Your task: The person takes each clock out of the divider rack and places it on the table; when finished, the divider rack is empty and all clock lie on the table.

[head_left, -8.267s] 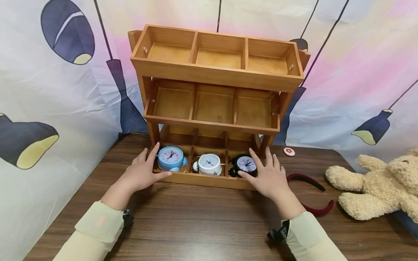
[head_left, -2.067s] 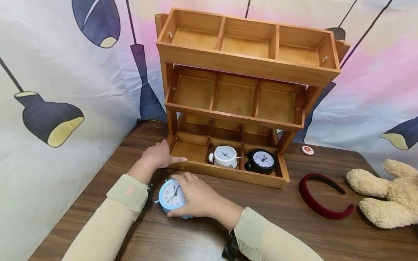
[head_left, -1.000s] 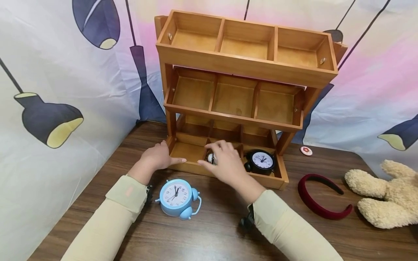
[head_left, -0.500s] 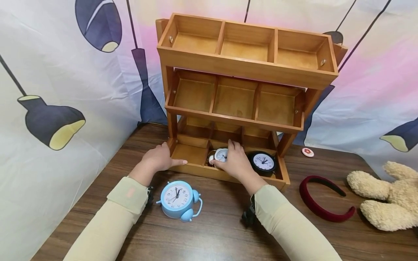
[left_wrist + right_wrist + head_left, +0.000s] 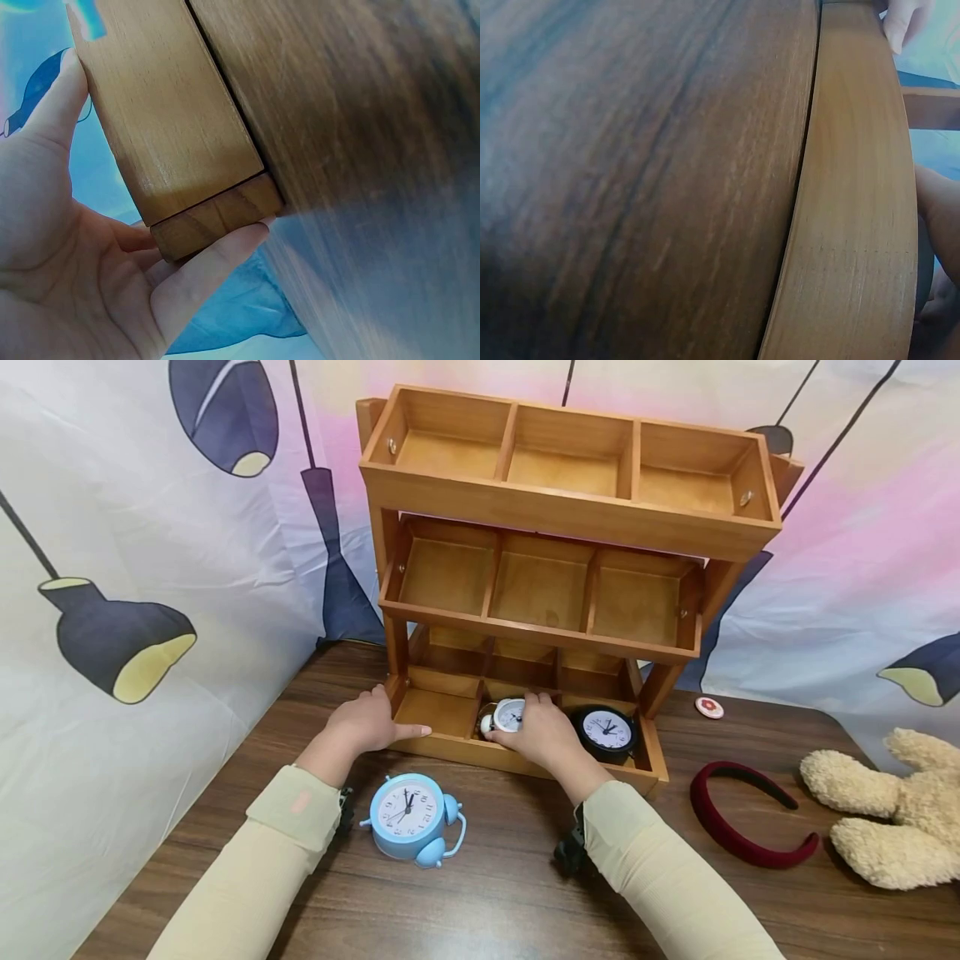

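Note:
My left hand (image 5: 358,724) holds the left end of the bottom tray of a three-tier wooden shelf (image 5: 570,518). In the left wrist view, its thumb and fingers lie about the tray's corner (image 5: 217,217). My right hand (image 5: 547,735) grips the white alarm clock (image 5: 509,716) in the tray's middle compartment, covering its right side. In the compartment to the right sits a black alarm clock (image 5: 606,731). A blue alarm clock (image 5: 407,810) lies face up on the table before the tray. The tray's front board hides much of the right hand in the right wrist view.
To the right on the brown table (image 5: 495,893) are a dark red headband (image 5: 723,827), a round flower badge (image 5: 708,707) and a teddy bear (image 5: 892,810). A printed curtain (image 5: 112,777) hangs behind and at the left.
The blue clock has gone from the tray's left compartment to the table, carried by my right hand. That hand let it go, moved up right and took hold of the white clock.

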Action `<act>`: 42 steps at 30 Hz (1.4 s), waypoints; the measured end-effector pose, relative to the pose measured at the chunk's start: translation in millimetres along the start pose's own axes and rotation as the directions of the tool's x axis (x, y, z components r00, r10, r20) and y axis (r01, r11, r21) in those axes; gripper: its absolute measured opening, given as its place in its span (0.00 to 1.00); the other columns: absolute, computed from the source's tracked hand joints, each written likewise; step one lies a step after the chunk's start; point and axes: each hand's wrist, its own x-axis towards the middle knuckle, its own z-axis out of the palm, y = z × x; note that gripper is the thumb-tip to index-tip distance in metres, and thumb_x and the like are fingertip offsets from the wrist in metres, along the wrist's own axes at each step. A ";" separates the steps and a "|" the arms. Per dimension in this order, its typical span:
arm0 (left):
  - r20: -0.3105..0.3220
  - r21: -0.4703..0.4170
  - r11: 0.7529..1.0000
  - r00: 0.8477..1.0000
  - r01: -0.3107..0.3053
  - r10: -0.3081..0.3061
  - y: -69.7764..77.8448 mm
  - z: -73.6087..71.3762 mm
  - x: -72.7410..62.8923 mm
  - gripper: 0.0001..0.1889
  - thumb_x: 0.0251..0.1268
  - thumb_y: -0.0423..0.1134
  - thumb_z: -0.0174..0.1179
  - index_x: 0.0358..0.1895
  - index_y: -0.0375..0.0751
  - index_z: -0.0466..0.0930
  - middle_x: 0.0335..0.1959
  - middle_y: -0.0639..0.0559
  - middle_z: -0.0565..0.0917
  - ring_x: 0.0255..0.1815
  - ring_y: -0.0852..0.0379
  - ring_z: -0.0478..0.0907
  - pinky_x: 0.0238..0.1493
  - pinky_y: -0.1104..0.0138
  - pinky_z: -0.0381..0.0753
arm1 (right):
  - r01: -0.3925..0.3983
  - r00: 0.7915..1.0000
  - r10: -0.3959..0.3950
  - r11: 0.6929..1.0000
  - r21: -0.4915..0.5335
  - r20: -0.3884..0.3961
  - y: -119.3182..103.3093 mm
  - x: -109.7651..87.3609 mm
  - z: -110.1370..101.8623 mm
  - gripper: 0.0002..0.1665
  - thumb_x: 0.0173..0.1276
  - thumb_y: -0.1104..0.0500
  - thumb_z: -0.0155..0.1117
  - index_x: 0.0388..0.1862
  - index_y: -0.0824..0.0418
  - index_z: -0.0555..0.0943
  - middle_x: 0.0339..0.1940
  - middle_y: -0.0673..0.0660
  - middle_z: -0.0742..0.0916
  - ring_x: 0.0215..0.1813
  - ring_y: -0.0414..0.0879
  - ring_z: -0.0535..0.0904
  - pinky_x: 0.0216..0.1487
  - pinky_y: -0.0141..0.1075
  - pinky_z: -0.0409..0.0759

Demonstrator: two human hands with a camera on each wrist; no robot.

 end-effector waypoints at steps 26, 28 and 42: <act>-0.007 -0.001 1.000 1.000 -0.005 0.005 1.9 2.4 1.9 0.63 0.60 0.73 0.56 0.73 0.15 0.45 0.71 0.18 0.57 0.69 0.25 0.62 0.63 0.38 0.68 | 0.007 0.997 -0.003 0.999 0.046 -0.079 5.8 3.7 -7.8 0.50 0.54 0.33 0.72 0.60 0.69 0.72 0.49 0.63 0.80 0.46 0.54 0.79 0.49 0.47 0.79; -0.007 -0.002 1.000 1.000 -0.006 0.006 1.6 2.5 2.1 0.63 0.60 0.73 0.56 0.73 0.15 0.45 0.70 0.18 0.57 0.69 0.25 0.62 0.63 0.38 0.68 | 0.012 0.995 -0.007 0.999 0.048 -0.097 5.9 4.1 -10.2 0.50 0.54 0.33 0.71 0.61 0.69 0.73 0.50 0.63 0.80 0.46 0.54 0.79 0.48 0.47 0.80; -0.007 0.002 1.000 1.000 -0.002 0.002 -1.8 1.3 2.2 0.63 0.59 0.74 0.55 0.73 0.15 0.45 0.70 0.18 0.57 0.69 0.25 0.62 0.63 0.39 0.68 | 0.050 0.981 -0.031 0.994 0.093 -0.192 0.0 -3.5 -43.4 0.50 0.56 0.32 0.67 0.71 0.58 0.71 0.56 0.64 0.79 0.47 0.56 0.79 0.45 0.50 0.79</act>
